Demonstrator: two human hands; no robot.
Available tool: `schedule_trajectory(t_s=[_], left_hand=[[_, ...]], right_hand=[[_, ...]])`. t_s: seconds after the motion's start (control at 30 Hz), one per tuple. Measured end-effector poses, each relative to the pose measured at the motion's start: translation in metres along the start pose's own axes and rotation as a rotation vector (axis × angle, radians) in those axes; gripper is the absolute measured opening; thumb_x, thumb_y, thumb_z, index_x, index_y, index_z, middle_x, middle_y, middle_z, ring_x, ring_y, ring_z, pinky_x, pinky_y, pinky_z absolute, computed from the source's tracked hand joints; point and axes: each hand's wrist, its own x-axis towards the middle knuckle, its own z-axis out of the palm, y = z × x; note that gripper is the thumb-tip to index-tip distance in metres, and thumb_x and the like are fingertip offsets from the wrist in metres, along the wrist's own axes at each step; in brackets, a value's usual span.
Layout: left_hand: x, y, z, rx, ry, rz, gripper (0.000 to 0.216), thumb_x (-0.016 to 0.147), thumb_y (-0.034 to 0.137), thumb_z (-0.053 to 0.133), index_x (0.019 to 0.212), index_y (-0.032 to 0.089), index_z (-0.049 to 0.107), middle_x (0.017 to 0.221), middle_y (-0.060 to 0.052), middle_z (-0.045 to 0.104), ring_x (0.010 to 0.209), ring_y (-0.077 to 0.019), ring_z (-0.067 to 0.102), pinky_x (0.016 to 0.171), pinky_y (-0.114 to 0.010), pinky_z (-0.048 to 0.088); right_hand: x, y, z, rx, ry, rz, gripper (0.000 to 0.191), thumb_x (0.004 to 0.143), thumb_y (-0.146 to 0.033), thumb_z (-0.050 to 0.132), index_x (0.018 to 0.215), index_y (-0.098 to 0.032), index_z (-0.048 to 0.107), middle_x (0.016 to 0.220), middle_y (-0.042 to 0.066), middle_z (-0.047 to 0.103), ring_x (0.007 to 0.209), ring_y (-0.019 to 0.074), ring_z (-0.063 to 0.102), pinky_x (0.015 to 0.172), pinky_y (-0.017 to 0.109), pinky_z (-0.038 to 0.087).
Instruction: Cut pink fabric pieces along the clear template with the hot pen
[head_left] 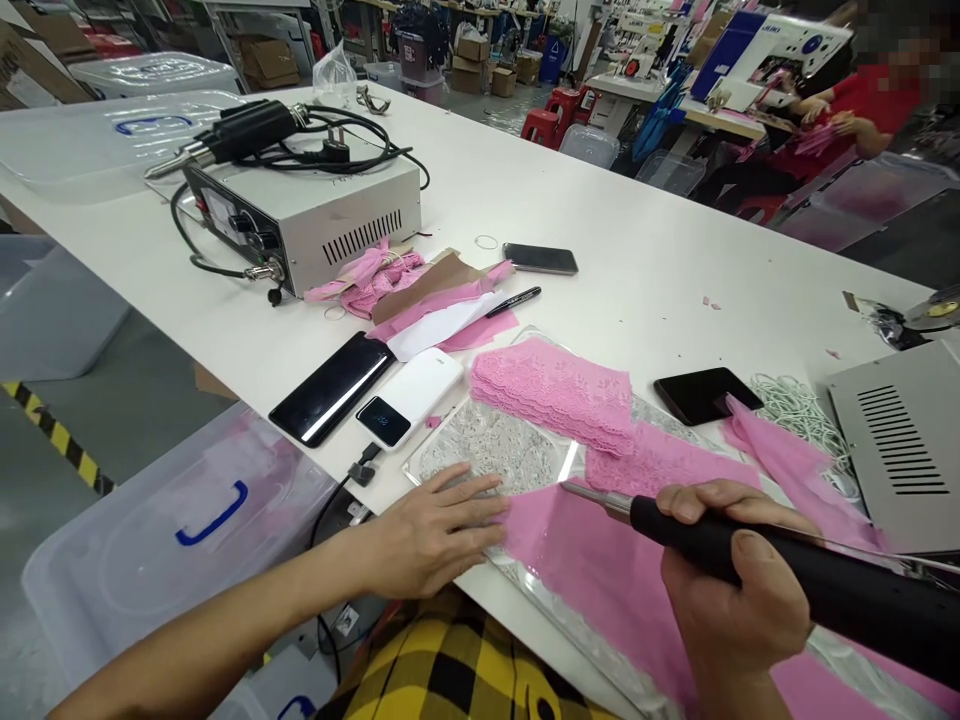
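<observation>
My right hand point(735, 570) is wrapped round a thick black handpiece with a pointed metal tip point(596, 497), much like a soldering iron. The tip touches or hovers just over the upper edge of a pink fabric piece point(600, 570); I cannot tell which. My left hand point(442, 530) lies flat with fingers stretched, its fingertips at the fabric's left edge. Under the fabric is a clear, glossy board point(495, 450) with a crinkled look. A stack of pink lace pieces point(551, 385) lies beyond the tip, and another lace piece point(660, 455) spreads to its right.
A grey control box point(345, 210) carries a second black handpiece point(255, 130) and coiled cable. Another vented box point(900, 430) stands at right. Phones point(705, 395), a white power bank point(412, 395), a marker point(514, 302) and pink scraps point(382, 280) lie around. A co-worker point(862, 120) sits far right.
</observation>
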Motion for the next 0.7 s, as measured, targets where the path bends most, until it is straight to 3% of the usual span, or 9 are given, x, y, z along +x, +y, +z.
schedule_trajectory(t_s=[0.17, 0.47, 0.7], left_hand=[[-0.001, 0.000, -0.002, -0.005, -0.004, 0.007, 0.031, 0.097, 0.024, 0.050, 0.126, 0.016, 0.060, 0.138, -0.008, 0.059, 0.140, -0.0250, 0.042, 0.120, -0.045, 0.029], [-0.006, 0.001, -0.003, -0.022, 0.007, -0.002, 0.030, 0.095, 0.022, 0.053, 0.123, 0.017, 0.062, 0.135, -0.009, 0.061, 0.141, -0.0242, 0.041, 0.121, -0.044, 0.028], [-0.008, 0.000, -0.001, 0.003, -0.004, 0.004, 0.028, 0.095, 0.024, 0.053, 0.120, 0.017, 0.064, 0.135, -0.008, 0.061, 0.141, -0.0229, 0.041, 0.121, -0.042, 0.028]], right_hand=[[-0.002, -0.005, 0.005, 0.016, 0.034, 0.042, 0.011, 0.064, -0.025, 0.057, 0.075, -0.020, 0.058, 0.074, -0.001, 0.057, 0.056, 0.0123, 0.052, 0.056, 0.034, 0.047], [-0.010, -0.003, 0.011, 0.058, -0.088, 0.015, 0.010, 0.069, -0.025, 0.060, 0.078, -0.020, 0.058, 0.075, -0.001, 0.057, 0.056, 0.0119, 0.053, 0.056, 0.034, 0.050], [-0.012, -0.007, 0.011, 0.036, -0.106, 0.033, 0.010, 0.071, -0.025, 0.060, 0.079, -0.020, 0.058, 0.076, -0.001, 0.059, 0.058, 0.0126, 0.053, 0.058, 0.035, 0.051]])
